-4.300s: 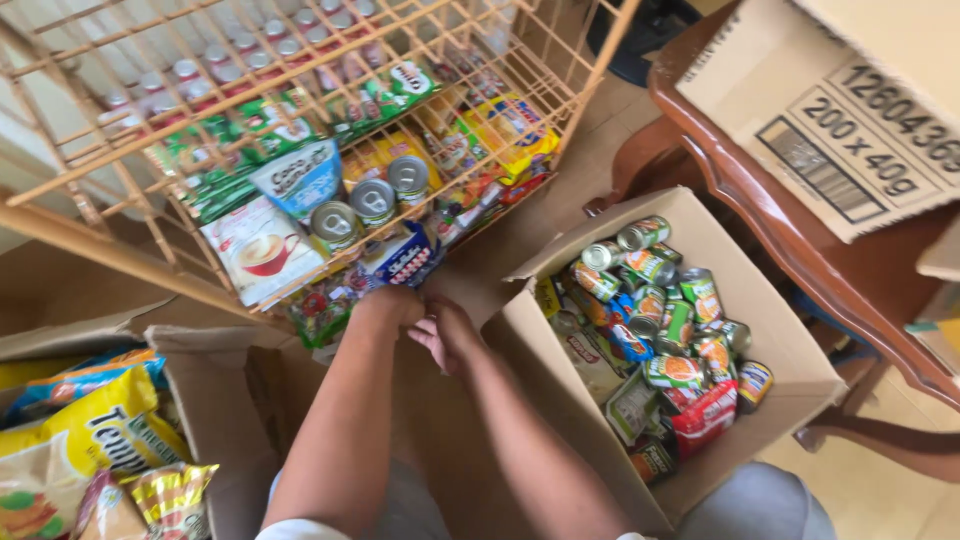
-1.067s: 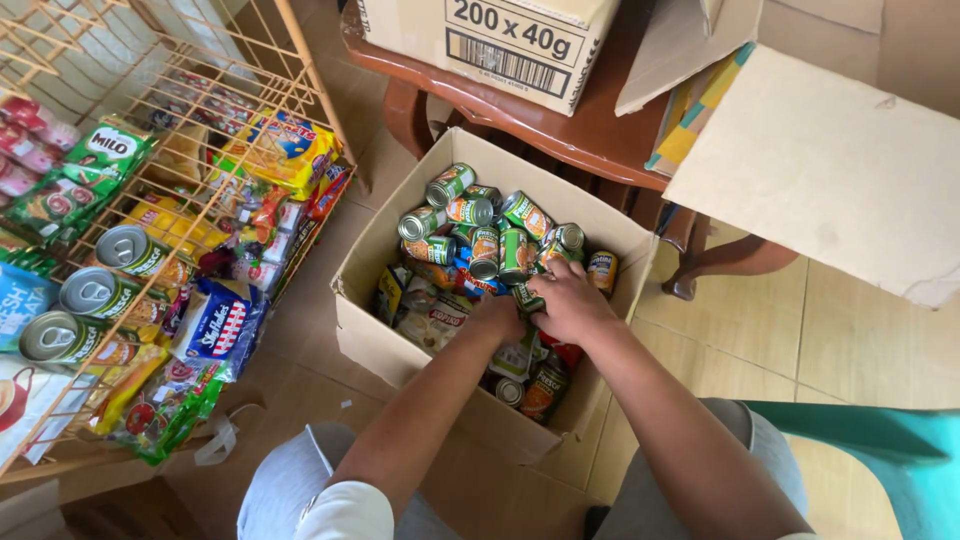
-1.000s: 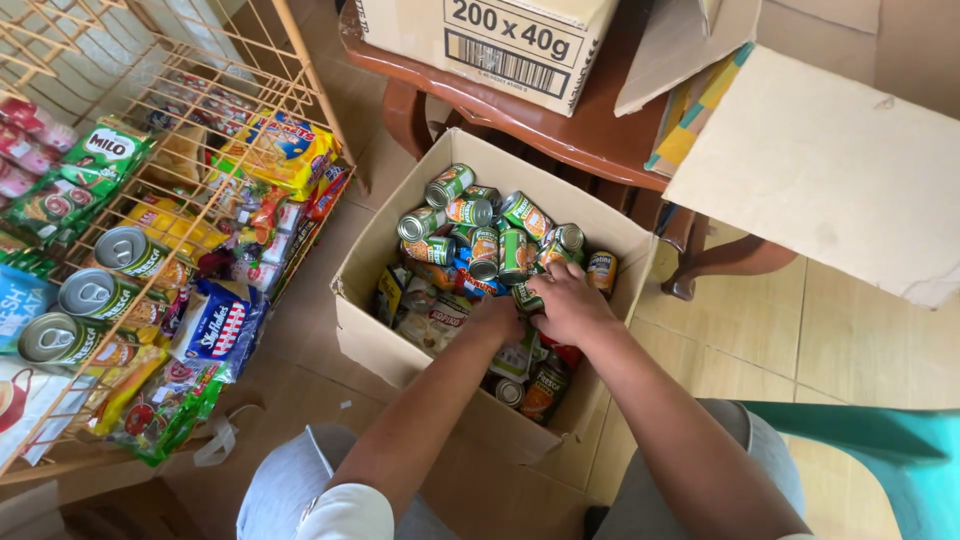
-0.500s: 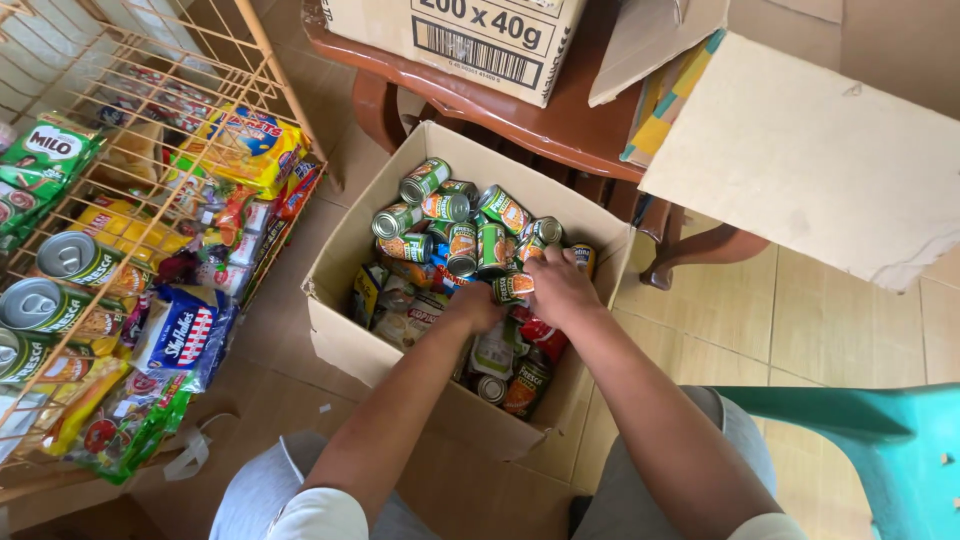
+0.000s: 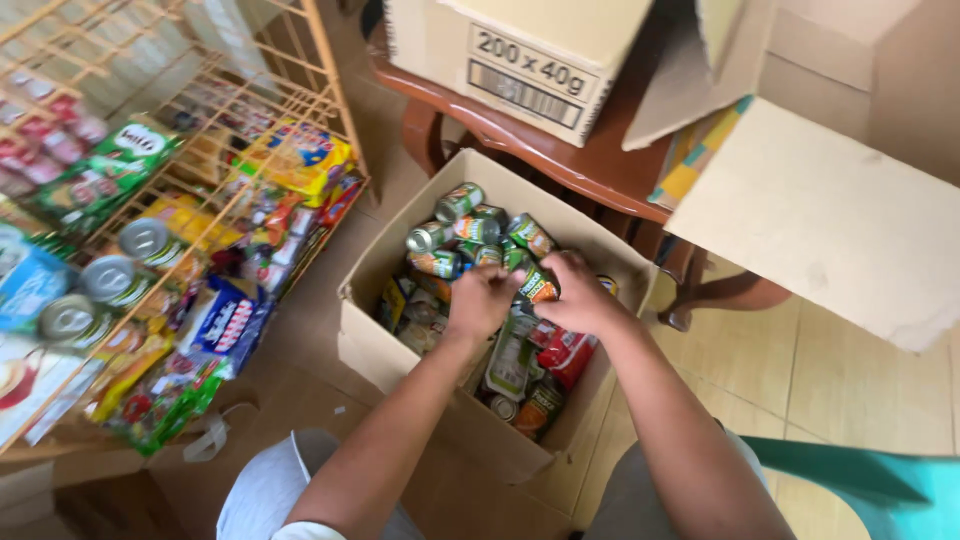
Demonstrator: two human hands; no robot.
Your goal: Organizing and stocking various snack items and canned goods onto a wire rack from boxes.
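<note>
Landmark: we take the open cardboard box (image 5: 420,345) on the floor as our reference; it stands between our knees, flaps up
Box contents: green-labelled tins (image 5: 470,235) piled at its far end, flat pouches and a red packet (image 5: 568,352) at the near end, all jumbled together
Left hand: our left hand (image 5: 482,300) is down inside the box over the middle of the pile, fingers curled in narrow; we cannot tell whether it grips anything
Right hand: our right hand (image 5: 578,295) is inside the box just right of the left one, fingers closed around a green-labelled tin (image 5: 535,285) that lies tilted on the heap
Hands together: the two nearly touch above the tins
Left of the box: a wire rack (image 5: 235,215) leans close by, filled with silver-topped cans (image 5: 110,280), snack packets and a blue packet (image 5: 225,325)
Behind the box: a dark wooden bench (image 5: 560,165) carries a closed printed carton (image 5: 530,55)
Right of the box: a large open carton flap (image 5: 830,225) hangs above the tiled floor (image 5: 850,400)
Near right of the box: the edge of a teal plastic chair (image 5: 870,485)
</note>
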